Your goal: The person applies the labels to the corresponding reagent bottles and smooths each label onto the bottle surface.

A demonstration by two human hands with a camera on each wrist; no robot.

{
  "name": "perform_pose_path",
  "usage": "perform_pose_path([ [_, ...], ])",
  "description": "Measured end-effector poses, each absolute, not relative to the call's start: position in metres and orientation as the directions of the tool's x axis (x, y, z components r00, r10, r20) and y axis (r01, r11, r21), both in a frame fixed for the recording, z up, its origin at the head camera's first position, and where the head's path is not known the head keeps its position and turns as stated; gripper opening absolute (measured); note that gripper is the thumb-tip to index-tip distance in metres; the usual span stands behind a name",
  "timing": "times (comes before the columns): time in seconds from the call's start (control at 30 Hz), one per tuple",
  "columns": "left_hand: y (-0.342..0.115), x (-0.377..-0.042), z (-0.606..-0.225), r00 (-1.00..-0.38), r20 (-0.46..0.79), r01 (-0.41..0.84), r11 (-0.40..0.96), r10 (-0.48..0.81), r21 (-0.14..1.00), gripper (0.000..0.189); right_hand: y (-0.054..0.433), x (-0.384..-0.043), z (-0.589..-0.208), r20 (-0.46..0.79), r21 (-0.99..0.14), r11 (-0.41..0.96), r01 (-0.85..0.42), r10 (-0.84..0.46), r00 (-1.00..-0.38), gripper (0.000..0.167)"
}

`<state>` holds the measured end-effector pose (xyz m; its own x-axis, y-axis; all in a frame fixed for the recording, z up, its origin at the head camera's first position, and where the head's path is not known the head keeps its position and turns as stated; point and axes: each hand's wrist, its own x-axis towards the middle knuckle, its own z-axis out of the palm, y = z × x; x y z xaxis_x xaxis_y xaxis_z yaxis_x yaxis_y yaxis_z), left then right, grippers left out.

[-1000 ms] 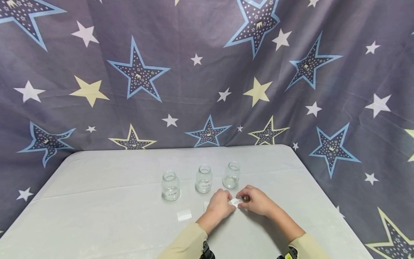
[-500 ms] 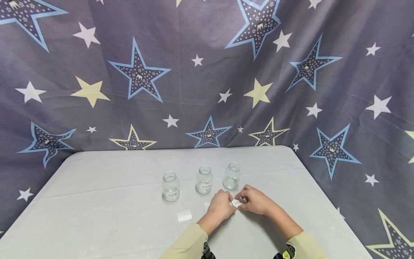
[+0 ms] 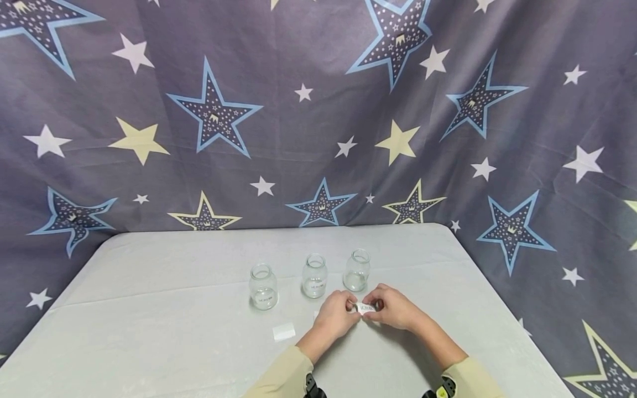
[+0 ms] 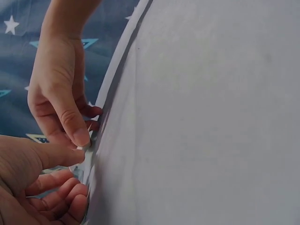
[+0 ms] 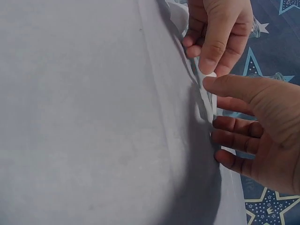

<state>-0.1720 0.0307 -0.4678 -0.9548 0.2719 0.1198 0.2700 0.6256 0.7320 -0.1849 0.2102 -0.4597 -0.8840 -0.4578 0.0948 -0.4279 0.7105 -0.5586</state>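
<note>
A small white label [image 3: 365, 308] with dark printed characters is held level between my two hands, low over the table in front of the right-hand jar. My left hand [image 3: 334, 314] pinches its left end with thumb and forefinger. The other end is pinched by my right hand [image 3: 395, 309]. In the right wrist view only a white edge of the label [image 5: 214, 102] shows by the fingertips. Three open glass jars stand upright behind the hands: a left jar [image 3: 263, 287] and a middle jar [image 3: 314, 276], both bearing printed labels, and a right jar [image 3: 356, 271] of plain glass.
A white paper strip [image 3: 283, 331] lies on the pale cloth-covered table [image 3: 149, 331], left of my left forearm. Another white piece [image 3: 316, 315] is mostly hidden behind the left hand. A star-patterned curtain [image 3: 278, 138] hangs along the table's back and right sides.
The label has turned a little between my fingers, and more of its print now faces up. My left hand has shifted slightly left. The jars and paper strip have stayed put.
</note>
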Motion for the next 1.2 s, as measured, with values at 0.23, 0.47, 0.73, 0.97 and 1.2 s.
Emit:
perform_pose_path([
  [0.23, 0.025, -0.173, -0.468, -0.954, 0.148, 0.276, 0.567, 0.261, 0.776, 0.012, 0.211, -0.184, -0.459, 0.132, -0.599, 0.683, -0.418, -0.43, -0.893, 0.021],
  [0.47, 0.021, -0.173, -0.468, -0.938, 0.168, 0.308, 0.513, 0.301, 0.801, 0.003, 0.21, -0.183, -0.457, 0.14, -0.624, 0.669, -0.403, -0.412, -0.9, 0.022],
  [0.73, 0.019, -0.17, -0.467, -0.941, 0.178, 0.306, 0.497, 0.288, 0.812, 0.006, 0.208, -0.181, -0.457, 0.174, -0.66, 0.637, -0.4, -0.388, -0.905, 0.025],
  [0.97, 0.019, -0.17, -0.464, -0.951, 0.194, 0.288, 0.465, 0.241, 0.837, 0.007, 0.204, -0.178, -0.455, 0.242, -0.712, 0.582, -0.392, -0.321, -0.916, 0.017],
  [1.2, 0.018, -0.169, -0.461, -0.946, 0.18, 0.284, 0.419, 0.269, 0.863, 0.009, 0.2, -0.177, -0.454, 0.259, -0.719, 0.56, -0.411, -0.332, -0.907, 0.008],
])
